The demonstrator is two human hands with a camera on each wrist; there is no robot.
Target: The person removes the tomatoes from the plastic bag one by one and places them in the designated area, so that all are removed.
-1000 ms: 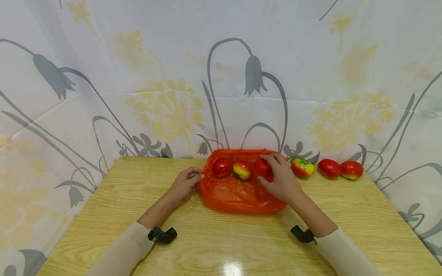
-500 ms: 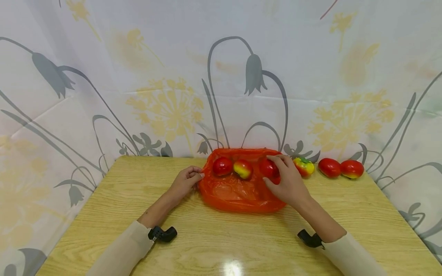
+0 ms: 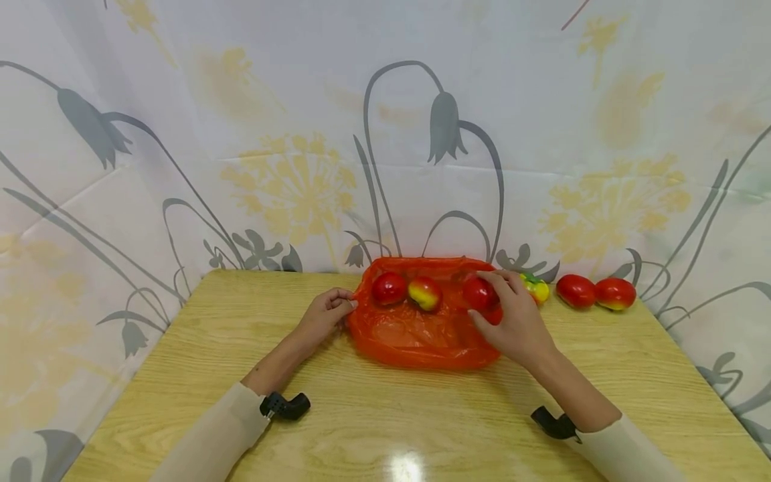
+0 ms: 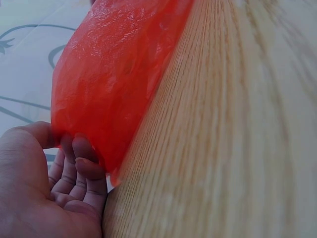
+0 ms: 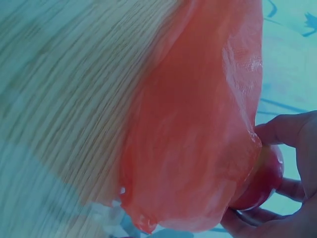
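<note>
A red-orange plastic bag (image 3: 415, 351) lies opened wide at the table's far edge, with two round fruits inside: a red one (image 3: 389, 288) and a red-yellow one (image 3: 425, 294). My left hand (image 3: 324, 317) pinches the bag's left rim; in the left wrist view, thumb and fingertips meet at the thin plastic (image 4: 114, 74). Over the bag's right end, my right hand (image 3: 519, 321) holds a red apple-like fruit (image 3: 478, 292) between thumb and fingers. The right wrist view shows this fruit (image 5: 265, 181) partly behind the bag's plastic (image 5: 198, 124), with the right thumb touching the bag's edge.
Right of the bag, a red-yellow fruit with a green leafy top (image 3: 537, 290) is partly hidden by my right hand. Two oval red fruits (image 3: 576, 291) sit side by side farther right. A flower-patterned cloth (image 3: 271, 100) hangs behind the wooden table (image 3: 361, 422).
My right hand has moved rightward with the red fruit, from nearer the bag's middle to its right end. My left hand has stayed at the left rim.
</note>
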